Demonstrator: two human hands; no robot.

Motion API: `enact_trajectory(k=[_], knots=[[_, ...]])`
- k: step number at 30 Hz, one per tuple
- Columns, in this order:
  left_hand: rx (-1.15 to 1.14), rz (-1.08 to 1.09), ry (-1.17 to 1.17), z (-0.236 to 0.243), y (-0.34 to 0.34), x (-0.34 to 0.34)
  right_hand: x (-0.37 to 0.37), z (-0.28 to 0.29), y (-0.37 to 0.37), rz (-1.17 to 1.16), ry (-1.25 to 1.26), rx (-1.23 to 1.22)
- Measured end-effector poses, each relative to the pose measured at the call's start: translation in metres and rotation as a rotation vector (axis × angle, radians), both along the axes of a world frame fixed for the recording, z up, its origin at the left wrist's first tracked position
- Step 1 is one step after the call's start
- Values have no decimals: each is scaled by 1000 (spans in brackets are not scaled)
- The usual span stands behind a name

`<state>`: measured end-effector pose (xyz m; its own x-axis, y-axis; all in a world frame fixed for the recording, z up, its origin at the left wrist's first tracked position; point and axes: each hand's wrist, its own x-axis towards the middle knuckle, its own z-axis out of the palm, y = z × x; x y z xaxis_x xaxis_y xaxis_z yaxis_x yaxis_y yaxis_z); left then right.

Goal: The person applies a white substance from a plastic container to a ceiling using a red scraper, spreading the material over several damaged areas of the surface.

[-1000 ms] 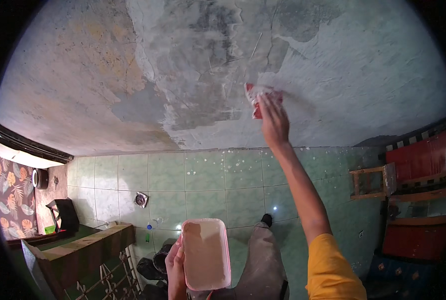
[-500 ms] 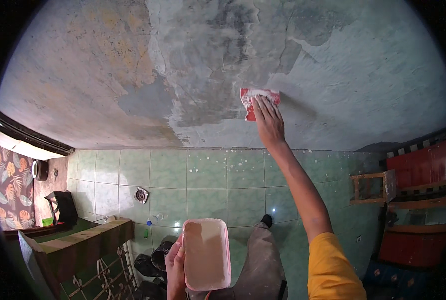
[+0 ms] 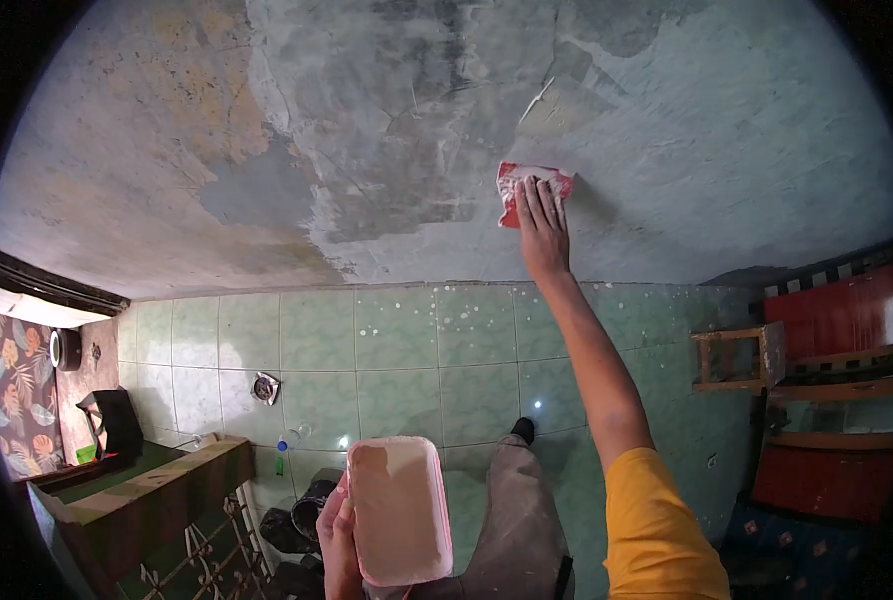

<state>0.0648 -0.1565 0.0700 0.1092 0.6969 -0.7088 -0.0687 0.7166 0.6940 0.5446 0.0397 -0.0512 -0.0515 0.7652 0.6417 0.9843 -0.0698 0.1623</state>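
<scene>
Pressed against the patchy grey wall (image 3: 366,120) is my right hand (image 3: 542,225), fingers extended over a flat red spreader (image 3: 508,182) smeared with white paste. Just above it a damp, pale smear (image 3: 556,110) shows a raised white streak. Low in the picture, my left hand (image 3: 338,530) grips the side of a pink-rimmed plastic tub (image 3: 398,510) holding smooth beige-grey paste. The spreader's edge against the wall is partly hidden by the paste and my fingers.
Green floor tiles (image 3: 406,330) meet the wall, with paint spots. A wooden stool (image 3: 736,360) and red cabinet (image 3: 831,320) stand right. Left are a railing (image 3: 146,500), black bag (image 3: 106,415), ashtray-like item (image 3: 265,389), bottle (image 3: 294,437), dark buckets (image 3: 306,515) and a doorway.
Over the last half second my right hand and spreader have moved right along the wall and a little up in view. The view has shifted, and the tub sits slightly further left in it.
</scene>
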Motion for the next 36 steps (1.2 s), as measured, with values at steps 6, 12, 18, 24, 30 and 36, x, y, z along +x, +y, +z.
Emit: enact_trajectory(k=[6, 12, 18, 24, 30, 36], knots=[[41, -5, -30, 5, 1, 2, -23, 122, 2, 216, 69, 281], [98, -13, -44, 1, 1, 13, -20, 114, 27, 54, -58, 130], [168, -38, -47, 12, 2, 10, -21, 58, -13, 131, 148, -165], [209, -37, -52, 25, 1, 5, -9, 197, 16, -32, -50, 288], [286, -35, -84, 11, -3, 15, 16, 79, 1, 54, -25, -13], [181, -28, -44, 30, 0, 13, -12, 155, -5, 176, 120, 184]])
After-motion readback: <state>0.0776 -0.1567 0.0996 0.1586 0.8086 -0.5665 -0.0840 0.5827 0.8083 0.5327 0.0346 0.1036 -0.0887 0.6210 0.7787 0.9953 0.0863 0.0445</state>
